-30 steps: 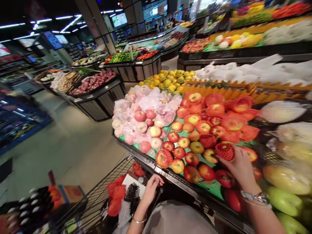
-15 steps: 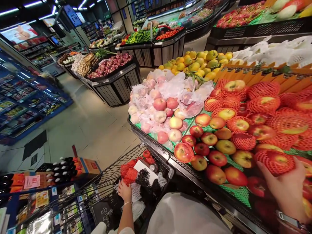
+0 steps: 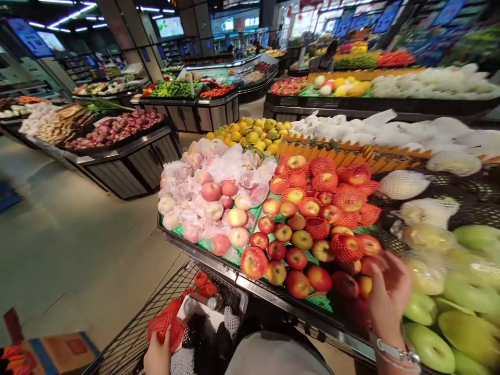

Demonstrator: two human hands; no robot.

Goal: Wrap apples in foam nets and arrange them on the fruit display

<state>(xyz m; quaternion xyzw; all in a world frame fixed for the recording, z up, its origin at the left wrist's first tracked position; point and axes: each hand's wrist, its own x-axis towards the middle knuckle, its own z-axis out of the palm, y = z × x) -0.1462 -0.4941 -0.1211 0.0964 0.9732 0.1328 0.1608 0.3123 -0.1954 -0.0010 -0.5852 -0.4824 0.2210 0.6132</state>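
Observation:
In the cart at lower left, my left hand (image 3: 158,354) is closed on red foam fruit netting (image 3: 169,319). My right hand (image 3: 390,289), wearing a watch, reaches into the apple display with its fingers curled round a bare red apple (image 3: 374,264). The hand partly hides that apple. Just left of it lies an apple in a red foam net (image 3: 347,247). Several loose red and yellow apples (image 3: 296,258) spread out to the left on green matting.
The shopping cart (image 3: 136,317) stands against the display edge (image 3: 273,297), holding a bottle (image 3: 214,302) and dark netting. Pink-wrapped fruit (image 3: 211,211) lies left of the apples, green fruit (image 3: 429,344) to the right. Behind are yellow fruit (image 3: 250,133) and white-netted fruit (image 3: 406,185).
The view has swung right. My right hand has left the netted apple, now resting on the pile, and moved to a bare apple beside it. My left hand stays at the red netting.

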